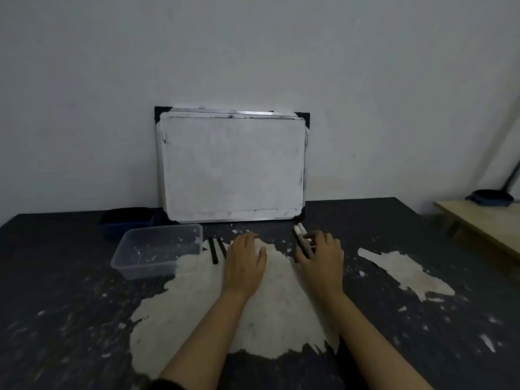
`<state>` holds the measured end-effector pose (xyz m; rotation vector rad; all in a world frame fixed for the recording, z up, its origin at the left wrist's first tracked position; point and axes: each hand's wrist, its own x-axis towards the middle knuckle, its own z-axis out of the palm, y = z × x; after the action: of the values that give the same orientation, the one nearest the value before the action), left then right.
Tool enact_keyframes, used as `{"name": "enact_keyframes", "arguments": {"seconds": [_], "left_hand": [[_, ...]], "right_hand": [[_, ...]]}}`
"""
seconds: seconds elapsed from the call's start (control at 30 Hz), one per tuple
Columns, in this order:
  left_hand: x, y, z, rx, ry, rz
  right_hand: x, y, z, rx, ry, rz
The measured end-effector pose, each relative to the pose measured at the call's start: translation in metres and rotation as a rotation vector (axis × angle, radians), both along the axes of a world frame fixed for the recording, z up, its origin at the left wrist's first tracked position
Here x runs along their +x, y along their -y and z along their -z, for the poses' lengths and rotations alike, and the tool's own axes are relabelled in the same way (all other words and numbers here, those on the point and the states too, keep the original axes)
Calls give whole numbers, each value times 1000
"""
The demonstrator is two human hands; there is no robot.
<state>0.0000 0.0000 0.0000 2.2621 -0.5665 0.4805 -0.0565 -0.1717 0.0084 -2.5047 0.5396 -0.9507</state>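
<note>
A blank whiteboard (233,167) with black corners leans upright against the wall at the back of the dark table (70,305). My left hand (246,261) lies flat, palm down, on a worn pale patch of the tabletop. My right hand (320,256) curls its fingers round a white-capped marker (301,235) lying just below the board's right corner. Two black markers (217,249) lie side by side to the left of my left hand.
A clear plastic tub (157,250) stands at the left, with a dark blue tray (126,220) behind it by the wall. A wooden bench (478,220) with a dark lamp base (491,197) stands at the right.
</note>
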Motion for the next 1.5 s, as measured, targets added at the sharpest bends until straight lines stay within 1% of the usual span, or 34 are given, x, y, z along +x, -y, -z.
{"name": "enact_keyframes", "arguments": {"seconds": [0.13,0.23,0.33,0.43,0.5,0.6,0.63,0.7,0.77,0.8,0.83,0.9,0.93,0.97,1.0,1.07,1.1,1.13,1.17,1.27,1.3,1.33,1.37,1.5], "left_hand": [[-35,-14,2,-9,-30,-9],[-49,-21,4,13,-43,-31],[-58,-28,7,76,-88,-44],[-62,-32,11,120,-145,-12],[-61,-33,13,106,-162,-2],[-59,-34,16,28,-187,-1],[-59,-33,15,-27,-197,7],[-61,-36,9,-197,-255,20],[-60,-42,1,-398,-342,-3],[-59,-45,-4,-517,-417,-9],[-56,-47,-10,-676,-507,9],[-46,-51,-24,-1042,-652,58],[-42,-53,-33,-1196,-690,82],[-38,-56,-41,-1293,-692,104],[-36,-60,-46,-1328,-675,129],[-34,-67,-51,-1289,-632,190],[-34,-71,-51,-1254,-621,222],[-34,-74,-49,-1225,-622,250],[-35,-77,-48,-1204,-633,279],[-41,-79,-51,-1158,-671,368],[-43,-78,-51,-1137,-681,394],[-44,-77,-52,-1119,-693,424],[-45,-76,-53,-1117,-715,452],[-42,-82,-54,-1195,-846,566]], "right_hand": [[-30,3,3,202,-24,-17],[-38,4,7,292,-8,-42],[-39,3,8,327,20,-40],[-40,4,9,383,66,-35],[-43,2,10,375,95,-42],[-52,-6,9,334,159,-98],[-56,-9,8,331,181,-124],[-63,-16,3,375,220,-194],[-70,-26,-5,486,234,-279],[-74,-31,-10,559,226,-318],[-76,-36,-14,641,207,-366],[-78,-42,-21,800,108,-472],[-78,-46,-23,864,34,-523],[-78,-49,-24,933,-34,-569],[-78,-52,-25,1017,-83,-608],[-75,-60,-25,1208,-115,-672],[-74,-63,-26,1266,-128,-696],[-73,-66,-28,1275,-158,-715],[-73,-70,-32,1240,-213,-731],[-74,-82,-42,991,-421,-753],[-74,-87,-44,940,-445,-776],[-73,-91,-43,940,-440,-811],[-71,-94,-42,992,-420,-846],[-67,-94,-36,1399,-399,-951]]}}
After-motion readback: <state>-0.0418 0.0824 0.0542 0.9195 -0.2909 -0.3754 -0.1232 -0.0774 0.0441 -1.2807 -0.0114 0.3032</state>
